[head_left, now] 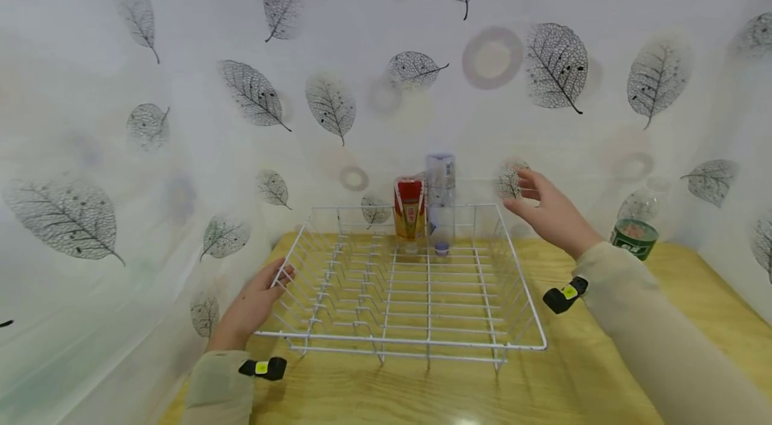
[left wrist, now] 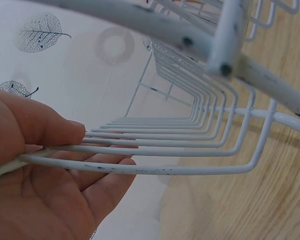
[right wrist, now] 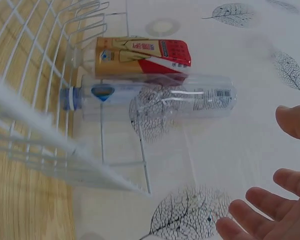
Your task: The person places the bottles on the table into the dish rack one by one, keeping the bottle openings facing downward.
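Thumb and fingers of the left hand (head_left: 253, 301) lie curled about the left rim of the white rack (head_left: 422, 343), the thumb over the wire and the fingers beneath it, so the grip is closed far enough to steady that side. The rack sits in the middle of the wooden table (head_left: 362, 395), slots to its left, broad wires to its right. At its back, within the wires, a red and gold bottle (head_left: 410, 210) stands neck down, and just beside it on the right a clear bottle (head_left: 441, 204) stands the same way, its bluish cap lowest. Further right, the right hand (head_left: 545, 210) hangs in the air past the rack's back corner, fingers parted and thumb well away from them, holding nothing and clear of both bottles. Beyond it, partly hidden by the forearm, is a green-banded bottle (head_left: 634, 238); whether it touches the sleeve cannot be told. The step in hand looks to be standing bottles in the rack while the left hand keeps it firm. The next move seems to call for the right hand to close gently on a bottle, without knocking the upended pair.
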Available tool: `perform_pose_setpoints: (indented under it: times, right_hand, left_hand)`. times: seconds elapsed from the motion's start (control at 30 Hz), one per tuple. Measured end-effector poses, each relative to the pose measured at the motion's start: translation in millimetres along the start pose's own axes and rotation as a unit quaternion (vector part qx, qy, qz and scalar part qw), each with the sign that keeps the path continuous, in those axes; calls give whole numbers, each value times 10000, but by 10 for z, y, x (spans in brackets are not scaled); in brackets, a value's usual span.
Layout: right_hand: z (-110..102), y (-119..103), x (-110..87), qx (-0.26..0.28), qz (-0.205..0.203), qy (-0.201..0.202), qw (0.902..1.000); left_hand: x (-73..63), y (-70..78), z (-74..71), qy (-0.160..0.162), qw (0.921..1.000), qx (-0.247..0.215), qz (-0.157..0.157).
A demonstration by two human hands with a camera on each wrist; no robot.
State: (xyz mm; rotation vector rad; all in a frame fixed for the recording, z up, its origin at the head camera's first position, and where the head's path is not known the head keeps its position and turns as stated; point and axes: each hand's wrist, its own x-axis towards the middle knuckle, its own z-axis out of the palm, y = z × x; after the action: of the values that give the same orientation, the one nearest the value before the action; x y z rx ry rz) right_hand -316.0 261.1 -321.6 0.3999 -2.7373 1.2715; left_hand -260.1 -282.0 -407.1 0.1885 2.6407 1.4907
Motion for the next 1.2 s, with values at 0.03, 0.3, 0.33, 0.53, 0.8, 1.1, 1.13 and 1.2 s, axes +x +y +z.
perform_pose_setpoints:
  times: [0.03, 0.3, 0.33, 0.53, 0.8, 1.1, 1.13, 1.2]
  right_hand:
    - [-17, 15, -25, -55, -51, 32, 10000]
    - [-184, 228, -331, -418, -42, 238, 9988]
    - [-204, 265, -379, -443, -7, 254, 9987]
    - [-318, 491, -655, -556, 99, 548, 9969]
    - [-524, 899, -1018, -267, 377, 1206, 9916]
    - [-528, 1516, -1046, 888, 1476, 1410, 9749]
    - [-518, 1605, -1034, 1012, 1573, 1347, 9731]
    - [-499, 1768, -1008, 1207, 1787, 1180, 9693]
  left_hand:
    - [-5, 2, -3, 4, 10000, -22, -17]
    - [-38, -29, 0, 13, 9999, -118, -36]
    - [-39, -35, 0, 31, 9999, -115, -34]
    - [-46, -61, -3, 89, 9999, -127, -62]
    - [-69, -40, 24, 126, 9998, -116, -67]
    - [-81, -61, 1, 156, 9997, -158, -43]
    - [-81, -66, 1, 151, 9997, -170, -44]
    - [-82, -78, 2, 139, 9997, -195, -33]
